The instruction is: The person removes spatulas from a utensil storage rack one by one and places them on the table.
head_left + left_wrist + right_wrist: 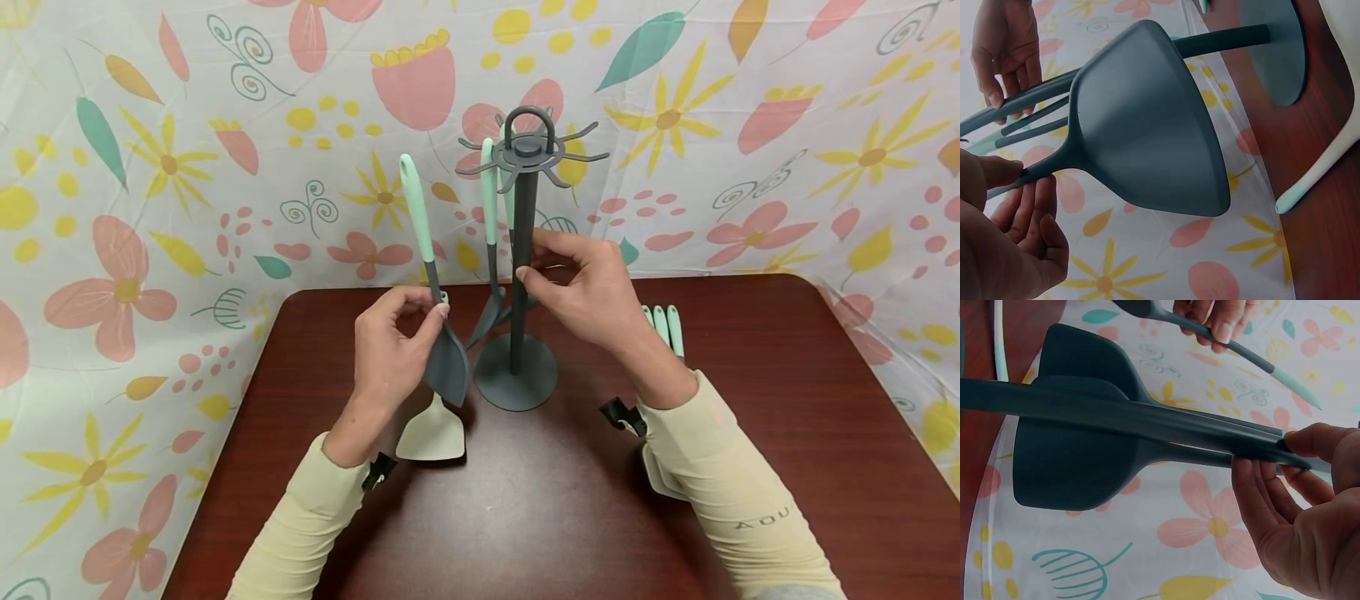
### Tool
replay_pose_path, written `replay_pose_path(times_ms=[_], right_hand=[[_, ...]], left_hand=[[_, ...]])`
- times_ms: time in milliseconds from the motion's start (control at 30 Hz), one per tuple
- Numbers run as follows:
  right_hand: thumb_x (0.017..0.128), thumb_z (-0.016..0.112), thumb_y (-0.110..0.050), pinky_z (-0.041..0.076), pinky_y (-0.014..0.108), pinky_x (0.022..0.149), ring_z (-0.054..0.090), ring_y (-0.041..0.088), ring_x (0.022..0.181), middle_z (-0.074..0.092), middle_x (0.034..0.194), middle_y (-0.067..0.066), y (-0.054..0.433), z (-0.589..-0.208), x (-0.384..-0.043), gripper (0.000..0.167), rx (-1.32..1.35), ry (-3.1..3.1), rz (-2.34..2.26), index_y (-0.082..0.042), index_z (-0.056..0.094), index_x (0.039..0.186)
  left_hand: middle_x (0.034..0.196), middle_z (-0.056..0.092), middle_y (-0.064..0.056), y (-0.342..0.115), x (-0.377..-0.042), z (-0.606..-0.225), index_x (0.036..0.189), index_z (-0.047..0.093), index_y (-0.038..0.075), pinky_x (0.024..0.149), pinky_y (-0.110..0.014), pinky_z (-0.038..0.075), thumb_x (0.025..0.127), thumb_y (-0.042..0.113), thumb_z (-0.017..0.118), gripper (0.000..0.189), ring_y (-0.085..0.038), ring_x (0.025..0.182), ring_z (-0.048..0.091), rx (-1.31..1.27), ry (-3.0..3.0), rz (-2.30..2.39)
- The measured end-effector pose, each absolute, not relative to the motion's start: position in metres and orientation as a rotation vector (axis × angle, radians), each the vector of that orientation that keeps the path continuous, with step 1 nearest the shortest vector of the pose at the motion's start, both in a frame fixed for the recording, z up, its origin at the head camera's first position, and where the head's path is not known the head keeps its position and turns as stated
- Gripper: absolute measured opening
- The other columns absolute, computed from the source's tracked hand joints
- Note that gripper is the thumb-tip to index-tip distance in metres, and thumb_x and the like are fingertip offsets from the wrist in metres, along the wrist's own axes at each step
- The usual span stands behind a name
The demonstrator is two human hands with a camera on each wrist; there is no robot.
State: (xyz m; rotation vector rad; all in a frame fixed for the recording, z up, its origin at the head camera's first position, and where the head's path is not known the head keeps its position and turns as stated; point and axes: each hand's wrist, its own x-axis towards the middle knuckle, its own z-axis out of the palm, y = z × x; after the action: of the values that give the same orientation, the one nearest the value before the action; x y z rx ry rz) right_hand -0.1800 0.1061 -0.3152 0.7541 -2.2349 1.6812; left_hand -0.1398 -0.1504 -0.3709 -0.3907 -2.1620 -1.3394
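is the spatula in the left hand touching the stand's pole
Apart. The head view shows a clear gap between the spatula in the left hand and the pole.

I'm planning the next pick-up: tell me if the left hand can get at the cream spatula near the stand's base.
Probably not yet: the left hand pinches a dark spatula, which in the head view covers part of the cream spatula. The cream blade lies uncovered, so once freed, that hand likely could.

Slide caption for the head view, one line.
Left hand holds a mint-handled turner beside the utensil stand; right hand grips the pole.
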Motion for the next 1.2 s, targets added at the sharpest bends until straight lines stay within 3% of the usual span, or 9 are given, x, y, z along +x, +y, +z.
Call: replay_pose_path(times_ms=[600,1200], right_hand=[[0.094,0.074,0.0,0.063,0.027,0.082,0.077,0.017,0.091,0.078,0.099,0.007,0.107,-0.315,-0.179,0.029,0.753,-2.244,1.664,-0.007,0.079,0.123],[0.094,0.074,0.0,0.063,0.028,0.082,0.077,0.017,0.091,0.078,0.1,0.007,0.106,-0.315,-0.179,0.031,0.749,-2.249,1.666,-0.006,0.078,0.125]], left_hand=[[0.093,0.077,0.0,-0.165,-0.138,-0.376,0.106,0.08,0.011,0.07,-0.021,0.054,0.095,0.019,0.083,0.013,-0.012,0.082,0.072,-0.293,-2.244,-1.345],[0.09,0.078,0.002,-0.18,-0.136,-0.385,0.106,0.082,0.013,0.069,-0.023,0.056,0.096,0.024,0.083,0.015,-0.011,0.079,0.072,-0.158,-2.402,-1.287]])
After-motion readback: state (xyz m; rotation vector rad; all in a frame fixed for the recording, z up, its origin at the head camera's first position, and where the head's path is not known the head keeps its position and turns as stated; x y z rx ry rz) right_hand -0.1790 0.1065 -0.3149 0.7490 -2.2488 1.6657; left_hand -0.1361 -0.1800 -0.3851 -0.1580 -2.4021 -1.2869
